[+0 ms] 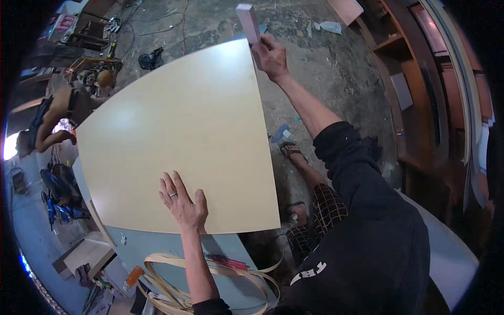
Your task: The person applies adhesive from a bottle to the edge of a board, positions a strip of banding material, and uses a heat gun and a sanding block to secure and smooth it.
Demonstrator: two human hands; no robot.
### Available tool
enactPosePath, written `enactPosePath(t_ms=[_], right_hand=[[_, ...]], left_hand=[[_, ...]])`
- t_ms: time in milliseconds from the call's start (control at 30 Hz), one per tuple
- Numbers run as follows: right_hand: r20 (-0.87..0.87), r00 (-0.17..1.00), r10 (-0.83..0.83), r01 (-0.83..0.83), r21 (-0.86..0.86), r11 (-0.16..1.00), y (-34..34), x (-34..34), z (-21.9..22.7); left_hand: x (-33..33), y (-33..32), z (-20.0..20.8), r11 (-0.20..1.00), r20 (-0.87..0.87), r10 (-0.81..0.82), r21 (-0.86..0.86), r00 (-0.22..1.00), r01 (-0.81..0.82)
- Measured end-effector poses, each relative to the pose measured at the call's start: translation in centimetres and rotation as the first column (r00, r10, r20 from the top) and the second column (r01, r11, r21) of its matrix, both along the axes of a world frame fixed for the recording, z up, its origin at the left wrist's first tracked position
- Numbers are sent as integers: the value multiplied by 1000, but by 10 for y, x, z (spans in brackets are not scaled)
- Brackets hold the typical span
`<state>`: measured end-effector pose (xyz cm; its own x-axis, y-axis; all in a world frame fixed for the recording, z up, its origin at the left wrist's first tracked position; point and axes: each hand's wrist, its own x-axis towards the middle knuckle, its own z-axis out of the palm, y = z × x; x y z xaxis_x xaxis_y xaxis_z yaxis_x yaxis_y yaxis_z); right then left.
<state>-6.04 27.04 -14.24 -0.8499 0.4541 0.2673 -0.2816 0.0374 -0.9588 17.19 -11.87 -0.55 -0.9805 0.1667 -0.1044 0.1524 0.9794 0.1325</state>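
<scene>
A large cream panel (pixel 173 121) with a smooth, shiny face lies flat in front of me on a grey-blue work surface (pixel 147 247). My left hand (pixel 184 202) rests on the panel's near part, palm down with the fingers stretched out and a ring on one of them. At the far right corner, my right hand (pixel 272 59) is closed round a long, pale pinkish rectangular block (pixel 248 23). The block stands up at the panel's right edge, and its lower part is hidden by my fingers.
Near my left forearm lie a loose coil of cream edge strip (pixel 152 260), some red tools (pixel 228 261) and an orange bottle (pixel 134 276). Another person (pixel 52 115) bends over at the left. A brown wooden cabinet (pixel 415 94) stands on the right. Scraps litter the concrete floor (pixel 325 68).
</scene>
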Motion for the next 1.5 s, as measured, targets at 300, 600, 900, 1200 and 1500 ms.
enactPosePath(t_ms=[300, 600, 900, 1200, 1500], right_hand=[[-113, 993, -34, 39, 42, 998, -14, 35, 11], [-45, 990, 136, -138, -46, 989, -41, 123, 16], [245, 966, 86, -12, -288, 958, 40, 76, -10], [-22, 965, 261, -249, -383, 890, 11, 35, -1], [-130, 992, -1, 1, 4, 1000, -5, 6, 16]], left_hand=[[6, -2, -4, 1000, 2, -1, 17, 1000, 1], [7, -9, -8, 1000, -29, 10, 0, 1000, -10], [-4, -1, -13, 996, -93, -74, 34, 993, 77], [-4, 3, -13, 995, -120, -81, 42, 989, 87], [-4, 4, -11, 996, -119, -49, 67, 992, 57]])
